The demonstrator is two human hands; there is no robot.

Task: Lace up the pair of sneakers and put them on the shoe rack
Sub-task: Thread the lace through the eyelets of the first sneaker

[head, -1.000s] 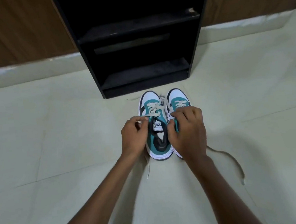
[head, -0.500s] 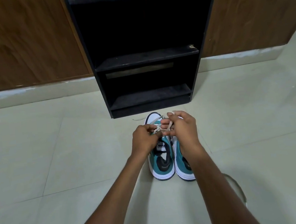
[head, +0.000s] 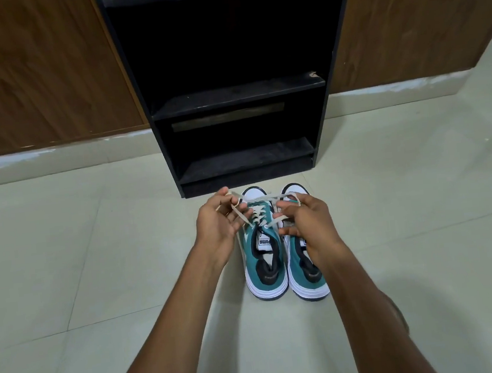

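Observation:
Two teal, white and black sneakers stand side by side on the pale floor, toes toward the black shoe rack (head: pixel 236 96). The left sneaker (head: pixel 264 260) has a cream lace (head: pixel 262 198) threaded through its eyelets. My left hand (head: pixel 218 222) pinches one end of that lace above the shoe's left side. My right hand (head: pixel 306 222) pinches the other end and covers the front of the right sneaker (head: pixel 307 277). The lace stretches between both hands over the toe.
The rack's lower shelves (head: pixel 245 159) are bare and open toward me. Brown wooden panels (head: pixel 29 72) flank the rack, with a pale skirting strip (head: pixel 53 152) below. Tiled floor (head: pixel 80 264) spreads to both sides.
The hands have drawn apart from the shoe's middle and pulled the lace ends out sideways. The view has tilted up, showing more of the rack.

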